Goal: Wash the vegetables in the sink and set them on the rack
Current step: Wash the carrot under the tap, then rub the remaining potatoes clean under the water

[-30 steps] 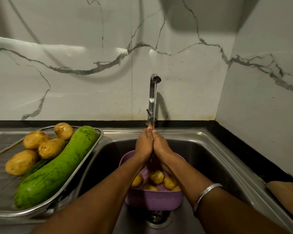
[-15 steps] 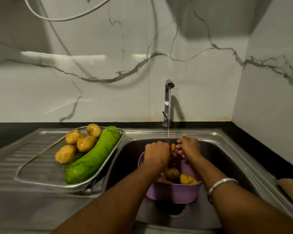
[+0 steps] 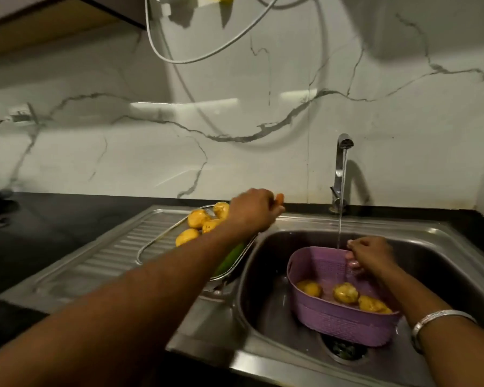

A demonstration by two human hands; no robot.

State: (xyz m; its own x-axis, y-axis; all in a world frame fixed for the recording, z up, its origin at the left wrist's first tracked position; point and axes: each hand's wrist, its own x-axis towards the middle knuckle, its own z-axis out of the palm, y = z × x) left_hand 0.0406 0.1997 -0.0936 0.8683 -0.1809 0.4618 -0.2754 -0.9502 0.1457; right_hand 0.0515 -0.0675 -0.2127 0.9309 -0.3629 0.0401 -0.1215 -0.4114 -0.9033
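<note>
At about nine o'clock in the view, the ribbed steel draining surface carries the oval wire rack, and on it lie four washed yellow potatoes and a long green gourd, most of it hidden under the forearm. That part of the job looks done.

Just above the rack's far end, the left hand has its fingers curled round a small orange vegetable, probably a carrot, only its tip showing. I judge it washed and about to be set down with the others.

Towards three o'clock, the steel tap runs a thin stream into the stainless sink basin. There the right hand pinches the far rim of the purple perforated plastic basket, fingers hooked over the edge. Three wet potatoes sit in the basket's bottom, and these remain to be rinsed and moved across. So roughly two thirds seems finished; the tap is not yet turned off.
</note>
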